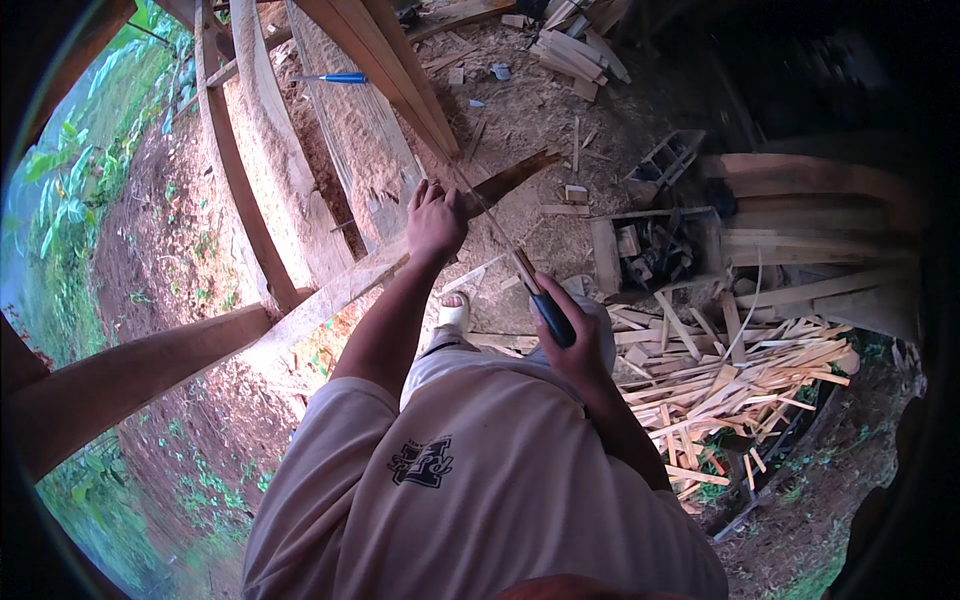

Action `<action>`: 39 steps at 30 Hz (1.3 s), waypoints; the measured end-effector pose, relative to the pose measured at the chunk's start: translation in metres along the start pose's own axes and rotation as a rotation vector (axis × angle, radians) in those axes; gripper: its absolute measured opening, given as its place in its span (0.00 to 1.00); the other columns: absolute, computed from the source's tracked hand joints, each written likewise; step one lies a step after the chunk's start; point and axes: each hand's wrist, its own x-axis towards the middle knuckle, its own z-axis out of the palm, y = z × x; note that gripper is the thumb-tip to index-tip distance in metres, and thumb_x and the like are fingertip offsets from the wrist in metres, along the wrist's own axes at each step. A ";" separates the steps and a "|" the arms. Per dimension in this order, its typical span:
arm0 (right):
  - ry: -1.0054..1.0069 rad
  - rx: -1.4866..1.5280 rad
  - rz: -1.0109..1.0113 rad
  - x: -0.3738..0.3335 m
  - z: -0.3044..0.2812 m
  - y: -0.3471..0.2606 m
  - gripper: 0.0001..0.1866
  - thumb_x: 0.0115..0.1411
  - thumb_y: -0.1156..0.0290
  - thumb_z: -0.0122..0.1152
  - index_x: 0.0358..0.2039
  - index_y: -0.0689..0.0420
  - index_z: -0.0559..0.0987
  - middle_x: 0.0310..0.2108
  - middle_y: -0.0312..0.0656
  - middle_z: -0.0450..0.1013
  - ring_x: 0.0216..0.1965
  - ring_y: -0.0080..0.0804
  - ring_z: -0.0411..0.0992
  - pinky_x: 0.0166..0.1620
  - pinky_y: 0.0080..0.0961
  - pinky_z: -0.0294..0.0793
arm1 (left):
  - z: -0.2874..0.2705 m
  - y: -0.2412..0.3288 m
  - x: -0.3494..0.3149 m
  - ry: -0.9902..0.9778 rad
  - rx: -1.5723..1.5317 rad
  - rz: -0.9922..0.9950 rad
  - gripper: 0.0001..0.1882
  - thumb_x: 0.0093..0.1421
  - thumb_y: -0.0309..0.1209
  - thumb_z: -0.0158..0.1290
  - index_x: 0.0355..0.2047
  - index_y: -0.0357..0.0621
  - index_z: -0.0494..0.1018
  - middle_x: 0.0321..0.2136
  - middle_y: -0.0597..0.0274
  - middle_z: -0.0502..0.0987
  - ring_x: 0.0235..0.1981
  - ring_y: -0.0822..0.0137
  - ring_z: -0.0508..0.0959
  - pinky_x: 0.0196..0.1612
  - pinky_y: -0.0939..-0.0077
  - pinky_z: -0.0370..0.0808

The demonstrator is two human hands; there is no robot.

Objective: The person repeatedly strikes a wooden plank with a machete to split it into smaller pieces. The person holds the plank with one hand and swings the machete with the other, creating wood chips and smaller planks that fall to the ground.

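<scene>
My right hand (565, 325) is closed round the dark handle of what looks like a hand saw (522, 264). Its thin blade, seen almost edge-on, slants up and away to the left, meeting a wooden beam (510, 180). Just left of the blade, my left hand (437, 222) lies over that beam with its fingers curled round it. The beam's far end is dark and jagged; its near part runs down to the left under my wrist. Exactly where the blade touches the wood is too fine to make out.
A blue-handled tool (345, 78) lies on a wide plank (355, 130) at the upper left. Upright posts (385, 70) rise beyond my hands. To the right stand a wooden box (607, 255) with dark contents and a heap of wood offcuts (740, 390). Shavings cover the ground.
</scene>
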 end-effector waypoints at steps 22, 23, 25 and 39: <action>-0.040 -0.009 0.117 -0.039 -0.042 -0.022 0.29 0.62 0.77 0.62 0.65 0.58 0.73 0.51 0.54 0.80 0.49 0.39 0.83 0.50 0.30 0.79 | -0.008 0.002 -0.001 -0.033 -0.003 0.043 0.12 0.63 0.33 0.49 0.42 0.42 0.77 0.39 0.47 0.82 0.57 0.52 0.76 0.74 0.53 0.55; -0.027 -0.009 0.086 -0.030 -0.036 -0.019 0.29 0.62 0.77 0.62 0.65 0.58 0.73 0.51 0.55 0.80 0.50 0.40 0.82 0.51 0.30 0.79 | -0.009 0.003 -0.001 -0.021 -0.007 0.048 0.12 0.63 0.33 0.49 0.42 0.42 0.77 0.39 0.47 0.82 0.56 0.52 0.76 0.74 0.53 0.55; -0.050 -0.016 0.065 -0.007 -0.025 -0.017 0.29 0.62 0.77 0.62 0.65 0.58 0.73 0.52 0.56 0.79 0.51 0.43 0.82 0.51 0.31 0.79 | -0.009 0.000 -0.002 -0.029 -0.002 0.050 0.12 0.64 0.34 0.49 0.42 0.42 0.77 0.39 0.47 0.82 0.57 0.52 0.76 0.74 0.53 0.55; 0.047 0.087 0.058 0.011 0.006 0.008 0.29 0.62 0.76 0.62 0.65 0.58 0.74 0.51 0.55 0.80 0.50 0.44 0.82 0.52 0.31 0.79 | -0.012 0.005 0.001 -0.041 0.011 -0.008 0.13 0.62 0.33 0.50 0.44 0.43 0.78 0.42 0.49 0.82 0.61 0.55 0.73 0.75 0.57 0.53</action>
